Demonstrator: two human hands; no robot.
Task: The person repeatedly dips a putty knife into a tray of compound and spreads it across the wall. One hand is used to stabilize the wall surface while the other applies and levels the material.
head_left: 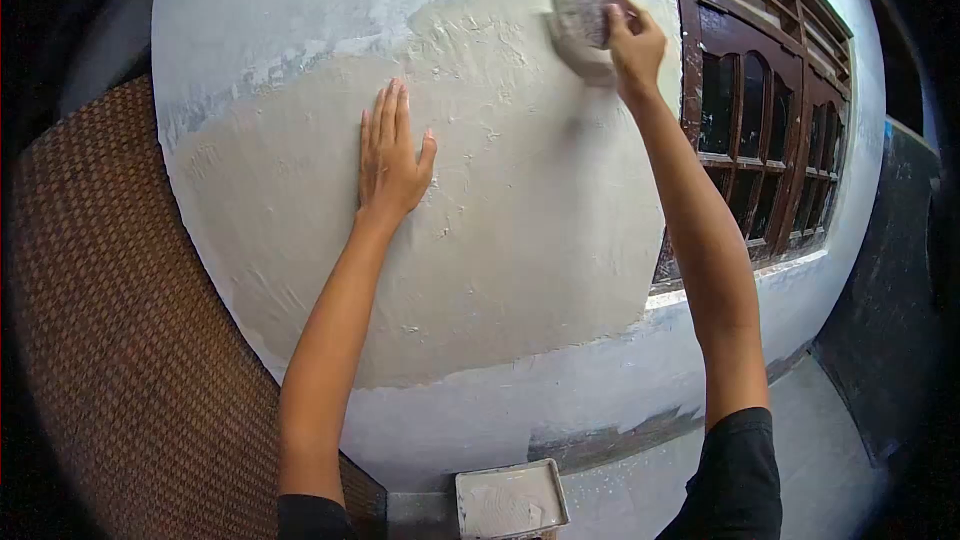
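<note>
My left hand point(393, 162) lies flat against the wall, fingers stretched upward and thumb spread, on a broad patch of beige plaster point(480, 260). Higher up on the right, my right hand point(637, 45) is closed around the dark handle of a plastering trowel point(583, 15). The trowel's plaster-smeared blade is blurred by motion and overlaps the upper right part of the patch, near the window. Ridges and small lumps mark the plaster between my two hands.
Pale blue-white wall point(270, 0) borders the patch. A brown wooden window point(755, 120) stands to the right, a woven brown panel point(130, 320) to the left. Below, a rectangular tray point(463, 500) holds wet plaster above the grey floor point(640, 490). A dark panel point(885, 290) stands at far right.
</note>
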